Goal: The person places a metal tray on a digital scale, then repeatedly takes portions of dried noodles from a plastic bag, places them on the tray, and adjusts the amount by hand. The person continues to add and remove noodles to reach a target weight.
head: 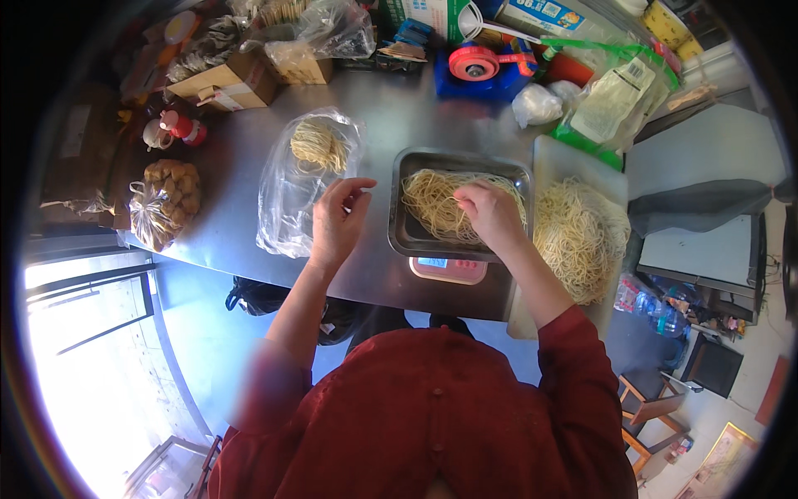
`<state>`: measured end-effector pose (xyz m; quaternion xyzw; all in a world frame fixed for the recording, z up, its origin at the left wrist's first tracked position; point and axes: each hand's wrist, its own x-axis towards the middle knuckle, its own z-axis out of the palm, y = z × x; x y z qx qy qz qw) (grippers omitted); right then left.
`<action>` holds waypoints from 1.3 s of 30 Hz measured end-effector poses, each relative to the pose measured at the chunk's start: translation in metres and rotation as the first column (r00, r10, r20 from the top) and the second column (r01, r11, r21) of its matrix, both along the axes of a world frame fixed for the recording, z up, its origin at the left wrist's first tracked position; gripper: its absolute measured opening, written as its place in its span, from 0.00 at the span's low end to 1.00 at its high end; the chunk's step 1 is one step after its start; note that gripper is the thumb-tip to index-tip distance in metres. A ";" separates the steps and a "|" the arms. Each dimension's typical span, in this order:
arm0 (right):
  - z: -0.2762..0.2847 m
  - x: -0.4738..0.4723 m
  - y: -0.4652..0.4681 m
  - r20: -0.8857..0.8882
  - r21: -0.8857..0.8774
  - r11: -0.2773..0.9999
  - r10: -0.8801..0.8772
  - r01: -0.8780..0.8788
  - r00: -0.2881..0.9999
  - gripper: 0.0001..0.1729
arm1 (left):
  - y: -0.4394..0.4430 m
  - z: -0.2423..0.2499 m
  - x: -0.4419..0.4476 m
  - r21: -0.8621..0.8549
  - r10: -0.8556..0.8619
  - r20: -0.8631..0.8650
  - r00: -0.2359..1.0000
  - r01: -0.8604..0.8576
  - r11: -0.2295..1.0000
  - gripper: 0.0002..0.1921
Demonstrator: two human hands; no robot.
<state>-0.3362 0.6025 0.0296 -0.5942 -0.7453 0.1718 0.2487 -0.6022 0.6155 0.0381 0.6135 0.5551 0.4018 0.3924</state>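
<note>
Thin pale noodles (436,206) lie in a rectangular steel tray (399,234), which rests on a pink digital scale (464,272). Over the tray, my right hand (489,212) has its fingertips pinched at the noodles; whether a strand is between them cannot be told. My left hand (341,215) hovers between the tray and a clear plastic bag (280,212), fingers curved and apart, holding nothing. A bundle of noodles (318,146) lies in or on that bag. To the right, a large heap of noodles (580,243) sits on a white cutting board (522,312).
The steel table (374,106) carries a knotted bag of brown chunks (165,203) at left and a red-capped bottle (181,126). Along the back stand cardboard boxes (227,81), a blue tape dispenser (477,72), a small white bag (536,105) and a green-edged plastic bag (617,106).
</note>
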 end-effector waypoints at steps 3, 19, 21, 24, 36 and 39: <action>0.031 -0.005 0.002 -0.225 -0.053 0.999 -0.003 -0.009 0.974 0.09 | 0.007 0.019 0.015 0.029 -0.164 0.107 0.981 0.162 0.986 0.15; 0.242 0.120 -0.046 -0.860 0.328 0.927 0.214 0.181 0.463 0.20 | 0.047 0.039 0.100 -0.079 -0.491 -0.422 0.762 0.509 0.857 0.19; 0.244 0.159 -0.060 -0.872 0.291 0.912 0.130 0.288 0.472 0.21 | 0.053 0.033 0.090 0.027 -0.304 -0.540 0.785 0.377 0.926 0.15; 0.220 0.210 -0.076 -0.875 0.194 0.914 -0.002 0.355 0.484 0.19 | 0.056 0.024 0.082 0.118 -0.153 -0.645 0.749 0.295 0.948 0.11; 0.071 0.156 -0.048 -0.078 0.020 0.999 -0.044 0.046 0.996 0.16 | 0.050 -0.025 0.119 -0.069 -0.268 -0.851 0.451 0.410 0.910 0.12; 0.044 0.096 -0.013 -0.017 0.088 0.986 0.145 -0.143 0.989 0.14 | 0.043 -0.028 0.128 -0.069 -0.244 -0.873 0.422 0.389 0.919 0.12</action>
